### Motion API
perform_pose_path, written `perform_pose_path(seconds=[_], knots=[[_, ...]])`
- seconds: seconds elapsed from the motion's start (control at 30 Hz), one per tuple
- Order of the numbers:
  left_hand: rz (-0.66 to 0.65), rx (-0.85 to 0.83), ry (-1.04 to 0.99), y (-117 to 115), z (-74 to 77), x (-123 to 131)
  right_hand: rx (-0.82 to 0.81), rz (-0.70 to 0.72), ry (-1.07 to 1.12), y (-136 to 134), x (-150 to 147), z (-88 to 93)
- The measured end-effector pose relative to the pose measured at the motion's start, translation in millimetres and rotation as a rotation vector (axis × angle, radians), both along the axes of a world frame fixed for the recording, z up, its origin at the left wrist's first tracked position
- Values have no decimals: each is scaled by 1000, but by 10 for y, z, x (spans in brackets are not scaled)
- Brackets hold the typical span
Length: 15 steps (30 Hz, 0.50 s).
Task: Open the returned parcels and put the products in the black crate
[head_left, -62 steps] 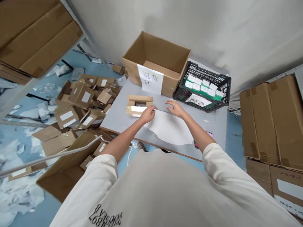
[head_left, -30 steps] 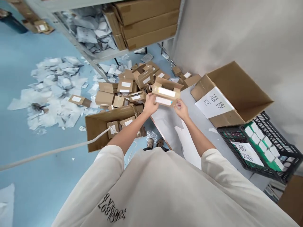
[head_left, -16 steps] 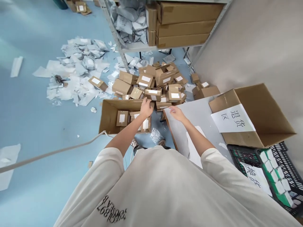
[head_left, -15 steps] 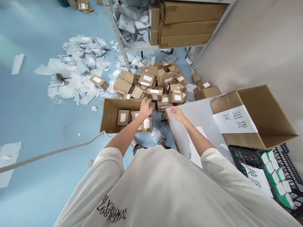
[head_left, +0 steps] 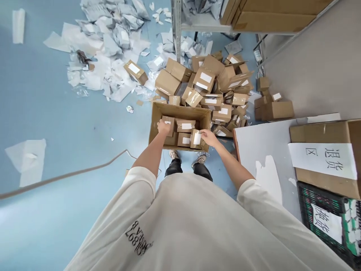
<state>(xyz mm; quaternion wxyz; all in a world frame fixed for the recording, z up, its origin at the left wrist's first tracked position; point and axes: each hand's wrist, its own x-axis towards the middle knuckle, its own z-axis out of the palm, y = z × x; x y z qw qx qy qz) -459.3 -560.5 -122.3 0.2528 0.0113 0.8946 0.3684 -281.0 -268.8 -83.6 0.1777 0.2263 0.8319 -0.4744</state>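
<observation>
A large open carton [head_left: 180, 110] stands in front of my feet with several small labelled cardboard boxes inside. My left hand [head_left: 163, 128] reaches into its left end, fingers closed on a small cardboard box [head_left: 169, 124]. At the right end, my right hand [head_left: 208, 137] comes over the carton's side. Its fingers are bent against an upright small box with a white label [head_left: 197, 139], gripping its right edge. Between the two hands lie more small boxes, one with a label facing up [head_left: 186, 126].
Past the carton spreads a heap of cardboard boxes [head_left: 207, 79], with torn white packaging [head_left: 113, 45] to its left. A metal shelf [head_left: 203, 28] stands behind. On the right are a table [head_left: 262, 145], a labelled carton [head_left: 321, 131] and a black crate [head_left: 307, 210]. A cord [head_left: 84, 171] crosses the left.
My view has turned and the carton now sits more centrally. My left hand has moved from the carton's right end to a box at its left. My right hand has left the table edge for a box.
</observation>
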Motion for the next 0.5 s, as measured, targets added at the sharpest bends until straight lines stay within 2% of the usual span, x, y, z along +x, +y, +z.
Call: perform_pose_path(seconds=[0.03, 0.07, 0.1, 0.2, 0.27, 0.37, 0.5], knots=[[136, -57, -139, -25, -58, -61, 0, 0, -23, -64, -14, -79], [210, -97, -230, -13, -113, -109, 0, -5, -48, -109, -20, -162], [226, -131, -282, 31, -168, -140, 2, -17, -74, -136, -18, -251], [110, -148, -302, 286, -395, -126, 13, -77, -161, -139, 6, -578], [4, -120, -306, 489, -632, -37, 17, -114, -214, -97, 20, -863], [-173, -77, -326, 762, -1129, 161, 30, -159, -296, -7, 23, -1402], [-344, -48, -316, 1085, -1932, 493, 90, -223, -386, 109, 35, -2246]])
